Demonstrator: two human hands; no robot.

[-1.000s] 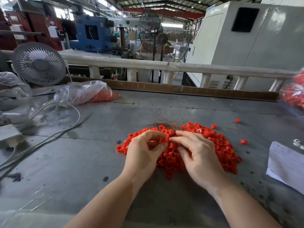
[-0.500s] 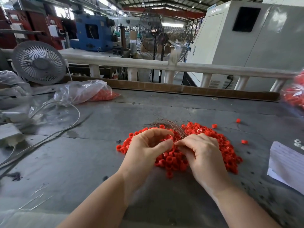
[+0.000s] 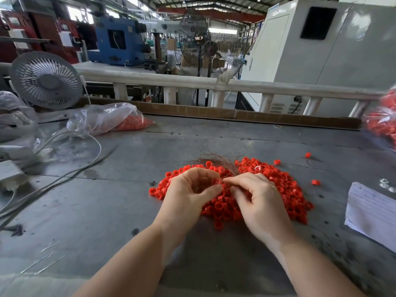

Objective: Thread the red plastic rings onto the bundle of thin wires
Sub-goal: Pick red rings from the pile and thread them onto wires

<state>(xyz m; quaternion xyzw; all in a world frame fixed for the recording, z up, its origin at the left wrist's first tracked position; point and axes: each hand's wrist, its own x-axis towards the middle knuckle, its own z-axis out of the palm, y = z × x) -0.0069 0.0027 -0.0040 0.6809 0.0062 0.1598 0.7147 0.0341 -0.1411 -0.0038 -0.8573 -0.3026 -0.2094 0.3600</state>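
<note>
The left hand [image 3: 188, 194] was curled, its thumb and forefinger pinching a single red ring [image 3: 216, 181] at the fingertips, the ring's open bore turned toward the right. The right hand [image 3: 260, 202] met it fingertip to fingertip, thumb and forefinger closed on the near end of the bundle of thin wires [image 3: 218, 160]; the other fingers were folded loosely under the palm. From that pinch the wires ran away from the person and to the left, their long axis slanting toward the far edge of the table [image 3: 85, 211], and the free ends fanned out flat and low over the surface. Whether the wire tips had actually entered the ring could not be made out, since the fingers covered the meeting point.

Both hands hovered just above a pile of red rings [image 3: 267, 189], a broad heap spread on the grey tabletop beneath and beyond the wrists. A few stray rings [image 3: 308, 155] lay apart to the right of the heap. Further right sat a stack of white paper [image 3: 372, 211], with some small metal nuts [image 3: 384, 183] just behind it. To the far left lay a clear plastic bag [image 3: 102, 118] partly filled with more red rings, loose cables [image 3: 64, 174], and a small grey fan [image 3: 46, 80] standing at the table's back edge.
</note>
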